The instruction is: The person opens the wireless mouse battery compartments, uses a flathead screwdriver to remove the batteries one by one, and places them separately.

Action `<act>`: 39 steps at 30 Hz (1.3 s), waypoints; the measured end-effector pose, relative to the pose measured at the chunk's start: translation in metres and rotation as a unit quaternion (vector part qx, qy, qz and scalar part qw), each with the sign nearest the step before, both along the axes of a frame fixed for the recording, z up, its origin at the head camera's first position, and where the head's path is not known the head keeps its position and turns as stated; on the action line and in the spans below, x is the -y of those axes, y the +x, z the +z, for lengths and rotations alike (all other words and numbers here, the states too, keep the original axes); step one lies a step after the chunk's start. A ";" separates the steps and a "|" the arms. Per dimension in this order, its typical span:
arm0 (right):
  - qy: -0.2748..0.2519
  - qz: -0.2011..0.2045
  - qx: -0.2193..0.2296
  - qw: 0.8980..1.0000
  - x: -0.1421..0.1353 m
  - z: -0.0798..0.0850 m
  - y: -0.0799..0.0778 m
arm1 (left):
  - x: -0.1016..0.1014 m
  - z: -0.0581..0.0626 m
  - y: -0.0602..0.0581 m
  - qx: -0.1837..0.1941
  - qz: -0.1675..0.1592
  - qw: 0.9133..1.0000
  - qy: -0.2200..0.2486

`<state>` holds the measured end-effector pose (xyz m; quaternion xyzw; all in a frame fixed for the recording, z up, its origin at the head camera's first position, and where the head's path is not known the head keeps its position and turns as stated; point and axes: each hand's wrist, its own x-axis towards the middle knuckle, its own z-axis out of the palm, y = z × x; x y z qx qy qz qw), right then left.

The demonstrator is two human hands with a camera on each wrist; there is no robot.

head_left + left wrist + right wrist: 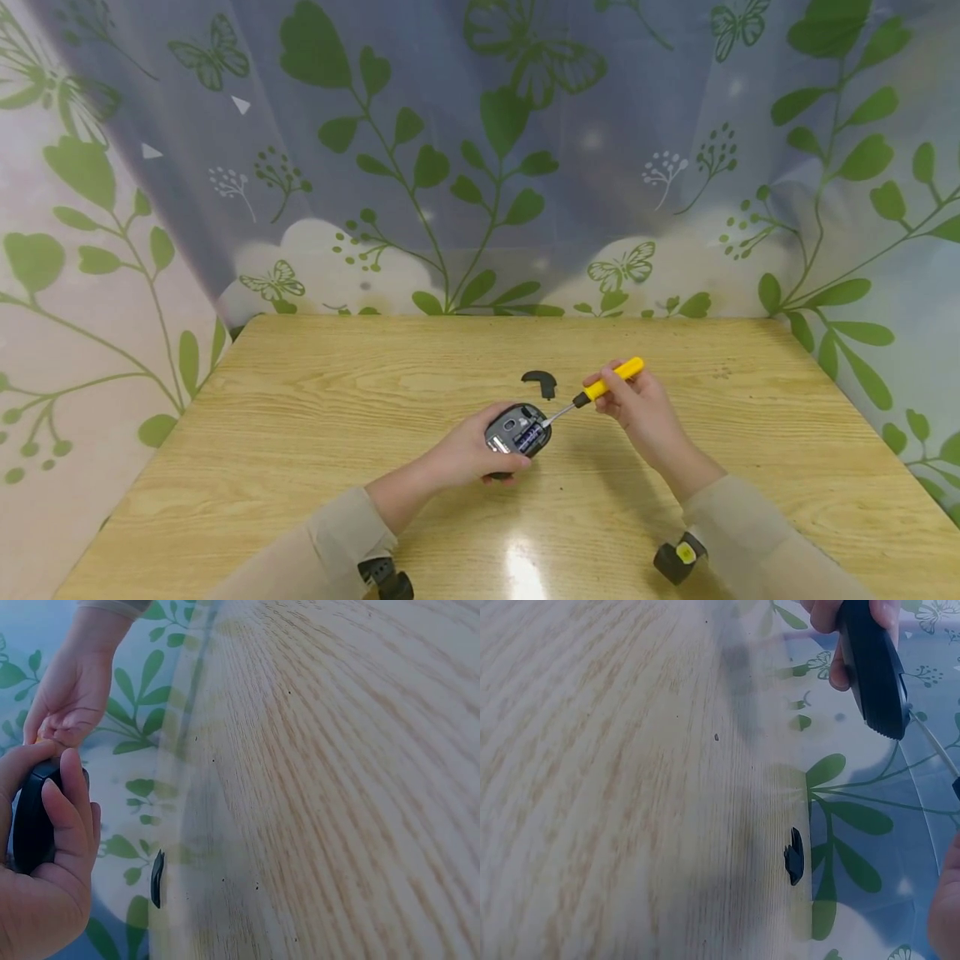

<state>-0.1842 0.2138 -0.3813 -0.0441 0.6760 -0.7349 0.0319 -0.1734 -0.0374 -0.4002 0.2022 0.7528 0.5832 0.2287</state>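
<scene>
your left hand (pixel 468 450) is clamped round a dark computer mouse (pixel 513 437), thumb over its near edge and fingers curled beneath, holding it up off the table (pixel 337 400) with its underside facing up. your right hand (pixel 643 417) grips the yellow handle of a screwdriver (pixel 617 378) between thumb and fingers; the black collar and metal shaft slant down and leftward to the mouse. the tip meets the mouse at the edge of its battery bay, though you cannot tell from here whether it is under anything.

just beyond the mouse, apart from it, a curved black cover (pixel 543 382) lies on the wood. your left thumb hides part of the mouse's near edge. a few dark specks dot the tabletop, and a leaf-patterned cloth (pixel 420 167) hangs behind it. a black wrist camera (pixel 678 558) sits by your right cuff, and another black device (pixel 387 578) by your left.

the bay lies uncovered, with a dark, cylindrical battery (pixel 530 436) in it; how many there are is too small to tell. a pale label (pixel 500 447) sits beside the bay.
</scene>
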 end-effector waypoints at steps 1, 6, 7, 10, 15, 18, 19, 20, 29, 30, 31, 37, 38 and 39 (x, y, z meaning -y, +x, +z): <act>0.005 0.000 -0.002 1.000 0.000 0.000 0.000 | 0.000 0.000 0.000 -0.001 0.000 1.000 -0.001; 0.045 -0.003 -0.019 0.999 0.001 0.000 0.001 | -0.001 0.000 0.001 0.000 -0.001 1.000 -0.006; 0.053 -0.004 -0.023 0.998 0.001 0.000 0.002 | -0.001 -0.001 0.001 0.000 -0.001 1.000 -0.005; 0.072 -0.009 -0.035 0.997 0.001 0.001 0.002 | -0.001 -0.002 0.001 -0.001 -0.004 1.000 -0.004; 0.084 -0.010 -0.053 0.995 0.001 0.003 0.002 | -0.001 -0.003 0.001 -0.005 -0.003 1.000 -0.010; 0.089 -0.004 -0.064 0.994 0.001 0.003 0.002 | -0.001 -0.003 0.000 -0.004 -0.001 1.000 -0.019; 0.092 -0.002 -0.068 0.993 0.001 0.003 0.002 | -0.001 -0.004 0.000 -0.003 -0.001 1.000 -0.022; 0.095 0.000 -0.072 0.993 0.001 0.003 0.002 | -0.001 -0.004 0.000 -0.002 -0.001 1.000 -0.025; 0.119 0.012 -0.095 0.988 0.004 0.001 0.001 | -0.001 -0.006 0.000 0.006 0.000 0.999 -0.038; 0.122 0.014 -0.097 0.988 0.005 0.001 0.001 | -0.001 -0.006 0.000 0.005 0.000 0.999 -0.040; 0.127 0.018 -0.100 0.987 0.005 0.001 0.001 | -0.001 -0.007 0.000 0.005 0.000 0.999 -0.042; 0.177 0.043 -0.133 0.974 0.010 0.003 0.003 | -0.002 -0.009 0.001 0.005 0.007 0.998 -0.064; 0.186 0.045 -0.138 0.972 0.011 0.004 0.004 | -0.002 -0.009 0.001 0.006 0.009 0.998 -0.066; 0.193 0.046 -0.140 0.970 0.012 0.004 0.004 | -0.002 -0.009 0.001 0.007 0.009 0.998 -0.066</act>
